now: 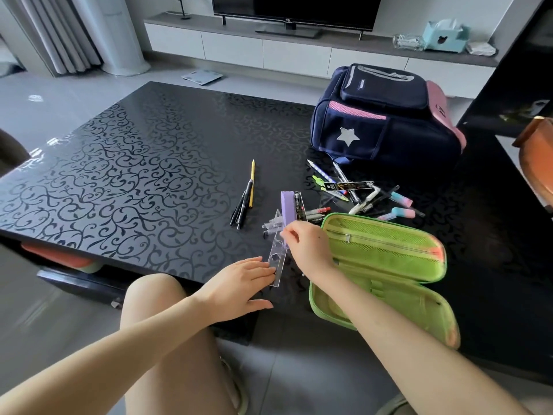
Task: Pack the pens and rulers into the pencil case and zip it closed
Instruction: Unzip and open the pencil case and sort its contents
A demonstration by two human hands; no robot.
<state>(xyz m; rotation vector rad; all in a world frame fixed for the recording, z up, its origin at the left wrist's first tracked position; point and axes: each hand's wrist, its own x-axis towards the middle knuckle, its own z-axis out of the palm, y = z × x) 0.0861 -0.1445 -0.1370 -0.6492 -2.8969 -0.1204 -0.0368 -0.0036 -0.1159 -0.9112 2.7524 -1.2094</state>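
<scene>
Knee (155, 301): bare, just under the near edge of the counter (134, 163), between the two forearms.
Left hand (239, 283): fingers straight and spread, fingertips pressing flat on the near end of the clear ruler (276, 262).
Right hand (305, 244): fingers curled, thumb and forefinger pinching the near end of the purple bar (288, 208).
Clear ruler: lies on the counter pointing away from the person, partly under the purple bar.
Pencil case (398, 259): green, unzipped and spread wide open, at the near right edge of the counter, just beside the right wrist.
Pen pile (359, 193): loose pens and markers scattered beyond the case, in front of the backpack (386, 115).
Black pens (242, 209): a few lying together left of the purple bar, touching the yellow pencil (253, 182).
Backpack: navy and pink, on the far right of the counter.
</scene>
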